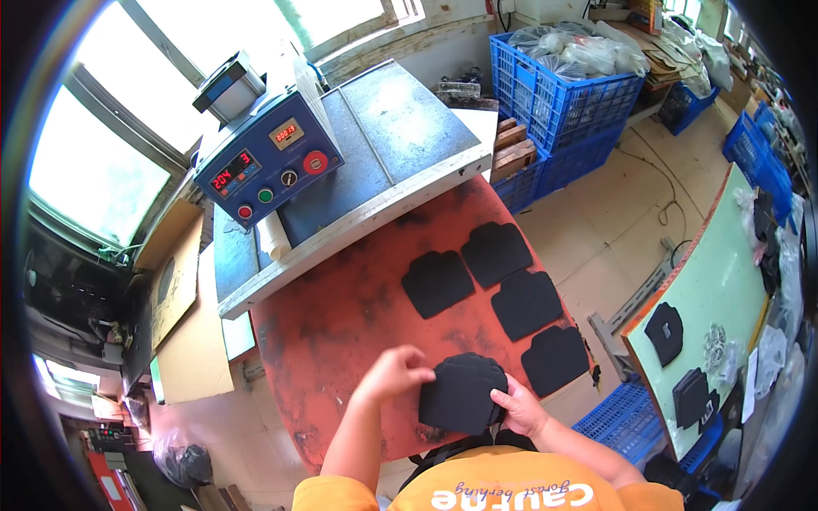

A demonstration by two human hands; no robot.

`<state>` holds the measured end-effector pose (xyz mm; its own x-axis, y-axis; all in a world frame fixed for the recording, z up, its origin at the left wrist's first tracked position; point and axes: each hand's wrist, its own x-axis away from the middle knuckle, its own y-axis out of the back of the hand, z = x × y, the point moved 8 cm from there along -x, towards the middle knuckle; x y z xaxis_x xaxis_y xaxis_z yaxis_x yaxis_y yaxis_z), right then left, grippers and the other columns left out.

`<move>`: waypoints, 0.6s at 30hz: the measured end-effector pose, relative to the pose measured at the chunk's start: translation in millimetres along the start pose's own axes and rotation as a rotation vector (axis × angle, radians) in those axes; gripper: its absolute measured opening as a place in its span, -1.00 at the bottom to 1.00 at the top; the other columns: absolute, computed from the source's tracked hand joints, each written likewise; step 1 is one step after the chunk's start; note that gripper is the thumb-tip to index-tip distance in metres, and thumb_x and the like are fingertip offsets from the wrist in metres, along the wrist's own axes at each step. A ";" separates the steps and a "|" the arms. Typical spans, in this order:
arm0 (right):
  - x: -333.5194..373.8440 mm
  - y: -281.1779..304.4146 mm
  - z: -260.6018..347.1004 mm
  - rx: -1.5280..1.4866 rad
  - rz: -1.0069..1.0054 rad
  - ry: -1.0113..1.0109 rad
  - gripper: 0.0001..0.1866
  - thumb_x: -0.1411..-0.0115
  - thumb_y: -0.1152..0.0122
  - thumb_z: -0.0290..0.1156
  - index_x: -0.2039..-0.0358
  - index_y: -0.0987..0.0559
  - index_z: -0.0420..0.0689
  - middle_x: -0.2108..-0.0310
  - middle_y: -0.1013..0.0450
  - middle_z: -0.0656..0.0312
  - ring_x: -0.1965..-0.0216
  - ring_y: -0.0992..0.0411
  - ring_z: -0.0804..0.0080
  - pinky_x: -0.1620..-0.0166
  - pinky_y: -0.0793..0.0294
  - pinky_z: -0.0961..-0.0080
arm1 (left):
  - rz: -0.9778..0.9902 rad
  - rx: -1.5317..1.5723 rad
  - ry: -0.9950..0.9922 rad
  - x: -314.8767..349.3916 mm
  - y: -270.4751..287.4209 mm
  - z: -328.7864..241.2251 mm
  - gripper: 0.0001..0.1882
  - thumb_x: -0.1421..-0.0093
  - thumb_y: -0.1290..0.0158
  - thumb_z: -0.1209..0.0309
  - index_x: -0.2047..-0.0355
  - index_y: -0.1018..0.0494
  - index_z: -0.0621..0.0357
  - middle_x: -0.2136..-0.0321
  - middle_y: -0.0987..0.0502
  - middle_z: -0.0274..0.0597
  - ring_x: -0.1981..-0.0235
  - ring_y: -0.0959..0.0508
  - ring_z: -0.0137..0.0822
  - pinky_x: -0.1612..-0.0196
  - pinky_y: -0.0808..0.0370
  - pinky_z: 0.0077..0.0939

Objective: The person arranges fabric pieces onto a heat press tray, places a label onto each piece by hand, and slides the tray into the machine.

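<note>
The right hand (523,409) is pinching the fanned stack of black panels (460,399) by its right edge over the red bench (341,324), the half-curled left hand (397,373) is sitting at its left edge, hold unclear, and four loose panels (526,304) are lying far and right.

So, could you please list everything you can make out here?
Smudged tabletop: one, red, centre
Flat notched pieces: four, black, tabletop's right
Fanned stack of pieces: one, black, right hand
Boxy control unit: one, blue, upper left
Flat-topped bench: one, dark, beneath unit
Slatted plastic crates: several, blue, right
Crumpled plastic bags: several, mostly clear, upper crate
Rectangular board: one, pale green, right
Cardboard sheets: several, brown, left
Left hand: one, bare, near stack
Right hand: one, bare, holding stack
</note>
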<state>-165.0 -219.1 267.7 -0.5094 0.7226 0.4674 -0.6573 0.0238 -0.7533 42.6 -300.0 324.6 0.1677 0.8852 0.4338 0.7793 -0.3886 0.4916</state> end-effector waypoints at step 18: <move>74.6 17.9 -14.7 -0.152 0.111 -0.143 -0.34 -0.14 -0.14 -0.51 -0.22 -0.10 -0.09 -0.14 -0.18 0.16 -0.16 -0.18 0.29 -0.20 -0.18 0.24 | -0.349 0.411 0.224 -33.2 -22.0 19.4 -0.76 -0.01 -0.20 0.52 0.31 -0.44 0.32 0.51 -0.50 -0.28 0.64 -0.46 -0.55 0.63 -0.40 -0.68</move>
<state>-206.7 -154.6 282.3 -0.6549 0.6213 0.4301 -0.5067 0.0612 -0.8599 31.5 -315.9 284.7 -0.2385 0.8498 0.4701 0.9433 0.0877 0.3201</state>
